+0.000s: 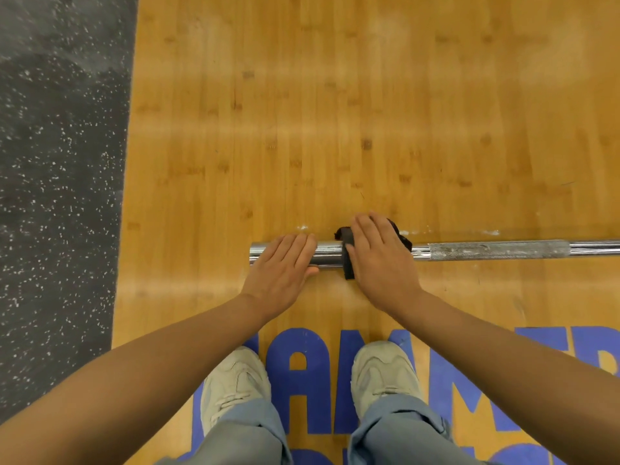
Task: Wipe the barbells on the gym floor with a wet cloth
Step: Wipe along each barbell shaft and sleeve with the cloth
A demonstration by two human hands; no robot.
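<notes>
On a wooden gym floor (335,112), a chrome barbell (496,250) lies from center toward 3 o'clock. Left hand (283,268) rests flat, fingers straight, on its end. Right hand (377,260), just beside, presses a dark cloth (347,251) onto the bar, fingers extended.

The room was brightly and evenly lit from overhead. Broad pale bands of glare lay across the wood floor (369,95), strongest toward twelve and one o'clock, where the grain washed out. The barbell (503,250) threw back thin white highlights along its chrome. Shadows were soft and short, pooled just under the left hand (281,266) and right hand (379,260). The wide lens bowed the seam of the speckled rubber mat (57,179) at nine o'clock. The forearms at five and seven o'clock were soft and stretched.
</notes>
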